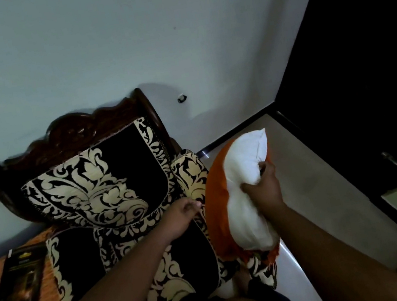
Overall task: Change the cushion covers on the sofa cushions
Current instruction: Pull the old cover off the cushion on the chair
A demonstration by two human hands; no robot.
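Right hand grips white fabric cushion insert, half inside orange cloth cover, beside sofa arm | left hand pinches cover edge, apparently | risk: cover slips free, insert snags.

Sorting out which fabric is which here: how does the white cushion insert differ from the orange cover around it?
The white cushion insert is plump and stuffed; the orange cover is thin cloth, wrinkled and slack. The insert is gripped by the right hand; the cover's edge is pinched by the left hand. The insert bulges half out, while the cover wraps only its far side. Both are plain, unlike the patterned sofa.
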